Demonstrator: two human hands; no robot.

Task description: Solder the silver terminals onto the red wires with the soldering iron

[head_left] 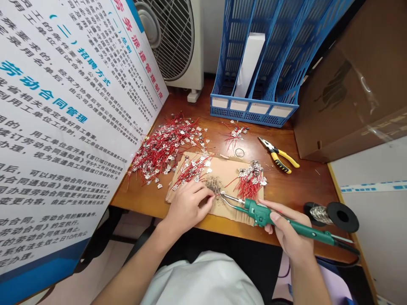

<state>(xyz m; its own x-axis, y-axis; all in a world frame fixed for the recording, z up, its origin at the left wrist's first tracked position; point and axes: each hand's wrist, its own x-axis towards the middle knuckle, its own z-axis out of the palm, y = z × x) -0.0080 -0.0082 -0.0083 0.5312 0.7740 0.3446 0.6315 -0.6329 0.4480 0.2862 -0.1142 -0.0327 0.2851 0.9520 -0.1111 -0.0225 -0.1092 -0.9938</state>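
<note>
My right hand (291, 233) grips a green soldering iron (286, 222) like a pen, its metal tip (222, 194) resting on a scorched spot of a cardboard pad (222, 169). A thin solder wire runs alongside the tip. My left hand (187, 205) lies on the pad's near left edge, fingers pinched together right by the iron's tip; what they hold is too small to make out. Red wires with metal tabs lie in a large heap (165, 146) at the left and in smaller bunches (251, 180) on the pad.
Yellow-handled pliers (280, 155) lie at the right of the wooden table (295, 182). A solder spool (332, 214) sits near the right edge. A blue file rack (263, 59), a fan (173, 38), a cardboard box (356, 84) and a printed board (63, 114) surround the table.
</note>
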